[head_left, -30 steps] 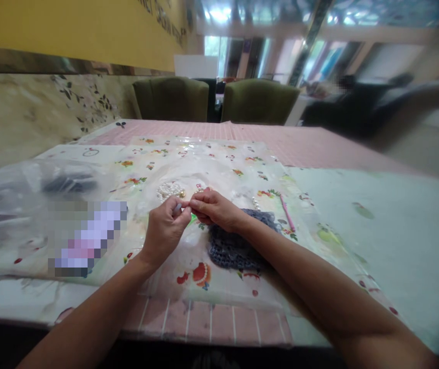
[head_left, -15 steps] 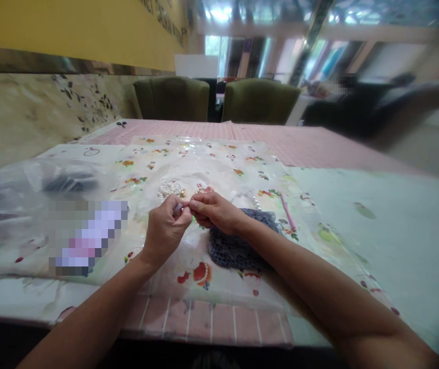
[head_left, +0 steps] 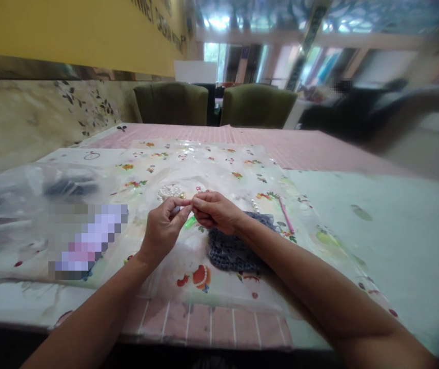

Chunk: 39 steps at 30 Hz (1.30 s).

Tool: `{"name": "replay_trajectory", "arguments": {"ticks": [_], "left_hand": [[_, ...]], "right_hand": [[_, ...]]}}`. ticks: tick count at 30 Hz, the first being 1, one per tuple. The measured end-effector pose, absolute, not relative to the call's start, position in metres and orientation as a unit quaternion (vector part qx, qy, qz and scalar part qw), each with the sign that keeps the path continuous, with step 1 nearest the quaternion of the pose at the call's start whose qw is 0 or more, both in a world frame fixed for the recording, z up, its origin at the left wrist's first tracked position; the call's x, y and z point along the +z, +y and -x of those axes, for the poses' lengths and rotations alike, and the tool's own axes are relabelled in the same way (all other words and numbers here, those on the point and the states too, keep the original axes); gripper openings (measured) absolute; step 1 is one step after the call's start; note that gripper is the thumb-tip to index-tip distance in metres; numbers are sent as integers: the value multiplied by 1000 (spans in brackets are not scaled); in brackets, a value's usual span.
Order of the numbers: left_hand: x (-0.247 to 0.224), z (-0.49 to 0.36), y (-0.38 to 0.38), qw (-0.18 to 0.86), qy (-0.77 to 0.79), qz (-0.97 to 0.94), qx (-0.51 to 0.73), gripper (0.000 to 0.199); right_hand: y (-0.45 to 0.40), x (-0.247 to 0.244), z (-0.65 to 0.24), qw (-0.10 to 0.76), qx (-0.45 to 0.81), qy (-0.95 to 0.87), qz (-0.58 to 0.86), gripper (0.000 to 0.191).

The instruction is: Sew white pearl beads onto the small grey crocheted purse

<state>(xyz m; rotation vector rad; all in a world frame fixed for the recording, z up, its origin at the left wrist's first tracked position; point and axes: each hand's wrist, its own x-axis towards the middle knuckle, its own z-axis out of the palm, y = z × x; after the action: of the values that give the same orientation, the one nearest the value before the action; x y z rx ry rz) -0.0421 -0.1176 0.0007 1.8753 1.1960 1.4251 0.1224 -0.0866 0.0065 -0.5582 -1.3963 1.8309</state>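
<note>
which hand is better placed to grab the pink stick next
Likely the right hand: the pink stick lies on its side, and the left hand would have to reach past the right one.

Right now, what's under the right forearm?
The dark openwork piece shows on both sides of the right forearm, lying on the patterned table cover; whatever lies directly beneath the forearm is hidden.

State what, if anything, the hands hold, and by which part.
Cannot be told: left hand and right hand meet, and anything pinched between them is too small to make out.
</note>
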Motion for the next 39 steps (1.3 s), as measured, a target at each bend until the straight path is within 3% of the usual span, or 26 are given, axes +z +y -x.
{"name": "replay_trajectory", "arguments": {"ticks": [14, 23, 39], "left_hand": [[-3, 40, -122, 143, 446, -721, 511, 11], [-4, 39, -121, 140, 437, -722, 517, 13], [-7, 40, -120, 67, 431, -747, 502, 10]], "right_hand": [[-91, 9, -119, 360, 692, -574, 248, 51], [-92, 12, -122, 337, 729, -540, 252, 51], [-89, 11, -122, 349, 681, -576, 287, 51]]}}
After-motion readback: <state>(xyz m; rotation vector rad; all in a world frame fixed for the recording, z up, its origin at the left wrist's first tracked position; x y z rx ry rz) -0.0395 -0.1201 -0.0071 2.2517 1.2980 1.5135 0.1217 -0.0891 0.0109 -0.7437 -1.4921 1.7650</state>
